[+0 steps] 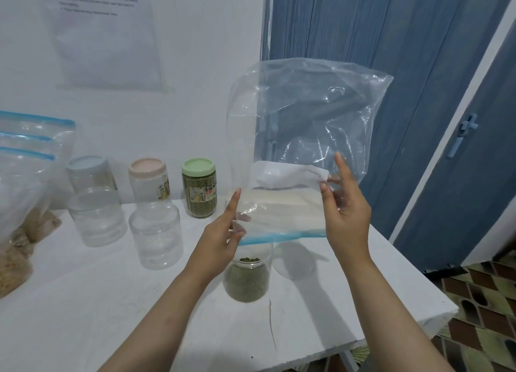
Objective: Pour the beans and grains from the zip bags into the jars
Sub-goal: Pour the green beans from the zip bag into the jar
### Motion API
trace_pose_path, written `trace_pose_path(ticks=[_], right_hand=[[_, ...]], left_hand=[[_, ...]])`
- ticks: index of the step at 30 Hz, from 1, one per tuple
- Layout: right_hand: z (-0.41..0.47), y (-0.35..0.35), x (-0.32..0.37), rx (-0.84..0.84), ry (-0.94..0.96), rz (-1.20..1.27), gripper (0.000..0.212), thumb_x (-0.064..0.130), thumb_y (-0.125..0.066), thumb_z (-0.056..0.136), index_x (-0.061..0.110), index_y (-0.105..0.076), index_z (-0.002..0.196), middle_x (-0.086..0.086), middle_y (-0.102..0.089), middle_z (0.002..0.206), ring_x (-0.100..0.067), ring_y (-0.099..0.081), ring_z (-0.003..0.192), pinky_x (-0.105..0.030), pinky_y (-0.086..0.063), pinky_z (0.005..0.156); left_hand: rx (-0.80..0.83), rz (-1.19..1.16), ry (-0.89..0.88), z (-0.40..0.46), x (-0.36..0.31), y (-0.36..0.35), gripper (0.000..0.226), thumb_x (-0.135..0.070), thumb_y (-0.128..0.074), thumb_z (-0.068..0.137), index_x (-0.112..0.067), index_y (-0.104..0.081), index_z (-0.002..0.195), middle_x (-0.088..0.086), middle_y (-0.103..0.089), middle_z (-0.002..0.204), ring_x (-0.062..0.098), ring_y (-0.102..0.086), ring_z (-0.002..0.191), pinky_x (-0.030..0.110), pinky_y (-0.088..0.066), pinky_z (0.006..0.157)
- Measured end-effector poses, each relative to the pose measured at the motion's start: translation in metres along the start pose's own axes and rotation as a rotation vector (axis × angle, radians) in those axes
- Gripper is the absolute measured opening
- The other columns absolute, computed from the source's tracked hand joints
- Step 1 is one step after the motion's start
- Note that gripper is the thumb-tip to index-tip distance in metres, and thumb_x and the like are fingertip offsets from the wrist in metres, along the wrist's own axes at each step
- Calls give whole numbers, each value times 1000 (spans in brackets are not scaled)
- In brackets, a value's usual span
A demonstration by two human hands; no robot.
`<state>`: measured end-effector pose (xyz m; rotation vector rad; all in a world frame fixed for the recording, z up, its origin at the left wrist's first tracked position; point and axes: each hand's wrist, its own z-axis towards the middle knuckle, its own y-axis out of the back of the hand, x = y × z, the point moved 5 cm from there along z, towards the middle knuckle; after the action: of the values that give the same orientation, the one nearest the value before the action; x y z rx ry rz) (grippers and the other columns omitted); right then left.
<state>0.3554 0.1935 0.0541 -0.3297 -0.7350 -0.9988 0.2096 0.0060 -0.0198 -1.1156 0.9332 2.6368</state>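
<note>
I hold a clear, empty zip bag (pixel 307 120) upside down, its blue zip edge pointing down. My left hand (pixel 223 232) pinches the left end of that zip edge. My right hand (pixel 346 209) pinches the right side near the white label. Directly below the bag's mouth stands an open jar (pixel 247 276) filled with green beans. Two empty clear jars (pixel 156 234) (pixel 96 218) stand to the left on the white table (pixel 111 315).
Three lidded jars line the wall: blue lid (pixel 88 170), pink lid (pixel 148 176) and green lid (pixel 199 190), the last full of green beans. Zip bags with tan grains (pixel 19 204) lean at the far left. The table's right edge (pixel 418 274) drops to a tiled floor.
</note>
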Motion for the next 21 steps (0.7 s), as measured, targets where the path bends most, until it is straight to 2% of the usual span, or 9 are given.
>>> trace_pose_path(ticks=[3, 5, 9, 13, 16, 18, 21], right_hand=[[2, -1, 1, -2, -3, 0, 55, 10, -58, 100, 34, -45, 147, 10, -61, 95, -26, -54, 77, -28, -51, 76], [3, -1, 1, -4, 0, -7, 55, 10, -59, 99, 34, -45, 147, 14, -60, 93, -22, -52, 72, -25, -50, 74], [1, 0, 1, 3, 3, -16, 55, 10, -59, 99, 36, -45, 146, 11, -62, 96, -21, -52, 72, -25, -50, 74], [2, -2, 1, -4, 12, -36, 55, 9, -59, 99, 35, -44, 146, 15, -60, 95, -11, -48, 67, -14, -46, 73], [4, -3, -3, 2, 3, -53, 55, 9, -59, 99, 33, -44, 147, 18, -59, 95, -8, -46, 65, -12, -44, 72], [6, -4, -5, 18, -12, -87, 58, 11, -59, 99, 37, -42, 148, 15, -61, 97, -8, -46, 64, -13, -45, 71], [14, -6, -15, 49, -58, -155, 66, 14, -61, 98, 47, -34, 148, 9, -60, 107, -8, -49, 68, -11, -46, 70]], left_hand=[[11, 9, -14, 1, -3, -2, 111, 4, -62, 91, -74, 0, 139, -12, -54, 111, 13, -57, 84, 18, -51, 92], [14, 16, -20, 1, -3, -1, 111, 2, -65, 89, -73, 0, 140, -10, -52, 109, 13, -54, 82, 22, -52, 90], [16, -1, -6, 1, 1, -1, 112, 0, -69, 88, -74, -2, 139, -9, -50, 108, 11, -51, 79, 22, -52, 87], [19, -45, 26, -1, 0, -2, 108, -9, -69, 91, -74, 3, 138, -15, -51, 120, 11, -57, 90, 19, -52, 90], [-4, -80, 51, -3, -2, -2, 104, -11, -66, 93, -72, 3, 140, -15, -50, 125, 12, -61, 98, 18, -51, 92], [-26, -73, 62, -3, -3, -1, 101, -7, -64, 94, -70, -1, 142, -13, -51, 125, 11, -62, 96, 20, -52, 91], [-45, -139, 117, 0, -2, 2, 87, -5, -61, 95, -62, -17, 144, -13, -55, 123, 12, -62, 90, 27, -56, 89]])
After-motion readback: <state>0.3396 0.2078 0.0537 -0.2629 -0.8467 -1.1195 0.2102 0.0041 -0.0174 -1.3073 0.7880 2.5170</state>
